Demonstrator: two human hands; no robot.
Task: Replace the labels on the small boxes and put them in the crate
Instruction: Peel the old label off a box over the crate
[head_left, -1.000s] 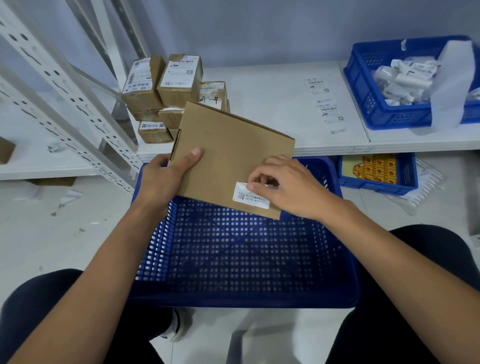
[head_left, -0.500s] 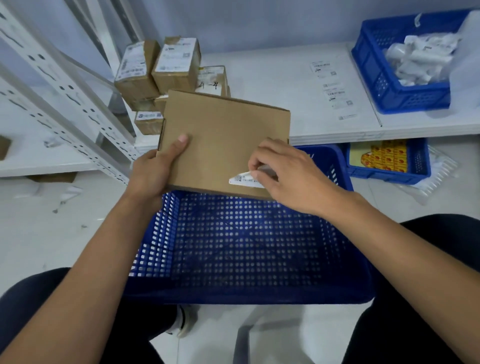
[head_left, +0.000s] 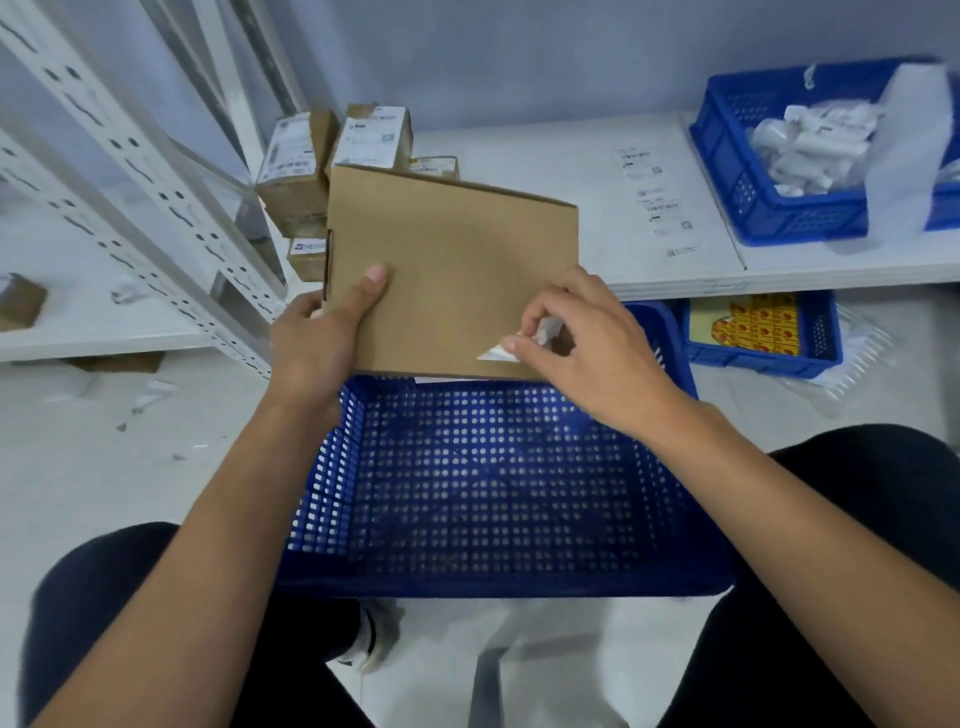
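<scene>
Peeling has gone further: only a corner of the white label (head_left: 494, 354) still sticks, pinched by the right hand (head_left: 582, 348). At frame centre, the left hand (head_left: 327, 338) grips the cardboard box (head_left: 452, 260) above the blue crate (head_left: 493, 493).

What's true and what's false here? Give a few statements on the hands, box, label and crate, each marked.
1. The left hand holds the box by its left edge. True.
2. The right hand pinches a label partly peeled off the box. True.
3. The box lies in the crate. False: it is held up above the crate's far edge.
4. The crate already holds boxes. False: none show in it.
5. Small boxes are stacked on the shelf behind. True.
</scene>
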